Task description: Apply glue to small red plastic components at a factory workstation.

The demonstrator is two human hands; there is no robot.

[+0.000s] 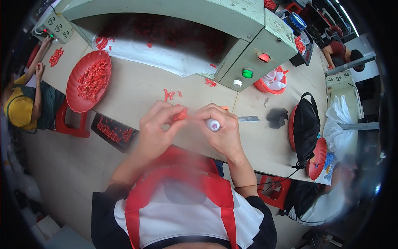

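Observation:
Pinched between the fingertips of my left hand [156, 122] is a small red plastic figure-like piece [181, 115], held above the table. My right hand [226, 135] is wrapped round a small white bottle [213, 125], its round end toward me and its other end hidden by my fingers. The fingers of both hands are close together at the red piece; whether the bottle touches it I cannot tell. Just beyond my left hand lie a loose branched red piece [169, 95] and a smaller red bit [179, 94].
Ahead stands a pale green machine [257, 37] with coloured buttons. Left are a scalloped red tray [74, 81] of red pieces and a black tray [124, 144]. A red basket [260, 86], flat blade [248, 118], dark cloth [277, 118] and black bag [306, 128] lie right. Co-workers sit both sides.

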